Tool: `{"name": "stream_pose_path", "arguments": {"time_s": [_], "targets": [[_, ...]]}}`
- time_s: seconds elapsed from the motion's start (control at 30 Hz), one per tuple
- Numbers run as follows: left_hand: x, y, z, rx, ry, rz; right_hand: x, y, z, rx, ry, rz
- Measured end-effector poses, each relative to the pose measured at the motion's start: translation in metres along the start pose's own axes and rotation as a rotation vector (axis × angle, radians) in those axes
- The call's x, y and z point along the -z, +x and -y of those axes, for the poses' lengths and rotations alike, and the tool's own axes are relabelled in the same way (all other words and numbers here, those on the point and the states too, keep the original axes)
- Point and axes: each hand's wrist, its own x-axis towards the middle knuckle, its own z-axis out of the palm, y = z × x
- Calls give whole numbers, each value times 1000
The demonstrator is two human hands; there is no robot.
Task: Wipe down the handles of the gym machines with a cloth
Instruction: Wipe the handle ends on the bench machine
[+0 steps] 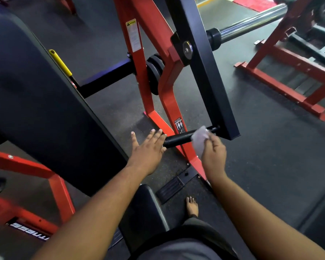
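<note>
Upright sticker [133, 35]: you find it on the red frame post [139, 76]; a yellow header band with a warning triangle, white panel below, print too blurred for you to read.

Lower sticker [179, 125]: on the red slanted leg [169, 109] just above the black handle; you see a black panel with small white figures, wording unreadable.

Base lettering [29, 231]: white letters on the dark plate of the red base, upside down to you; you can make out roughly "TNESS", cut short by your arm.
</note>
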Motion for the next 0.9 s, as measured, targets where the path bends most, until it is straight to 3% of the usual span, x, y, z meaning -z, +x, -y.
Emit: {"name": "stream_pose_path", "arguments": {"time_s": [0.03, 0.1, 0.17, 0.23, 0.4, 0.63, 0.77, 0.9], "targets": [[-1, 0, 0, 0, 0, -1, 6, 16, 2, 121, -115, -53], [-2, 0, 0, 2, 3, 0, 7, 46, -6, 287, -377, 17], [-1, -2, 0, 5, 5, -1, -2, 61, -20, 370, -708, 157], [1, -3, -2, 8, 9, 2, -17, 57, -31, 395, -866, 212], [0, -3, -6, 36, -36, -3, -47, 6, -33, 408, -682, 275], [1, -20, -7, 50, -59, 9, -24, -15, -8, 318, -332, 387], [9, -37, -9, 88, -98, -16, -17, -23, 5, 392, -329, 326], [13, -68, -12, 162, -115, -29, -20, -33, 14, 379, -376, 424]]}}
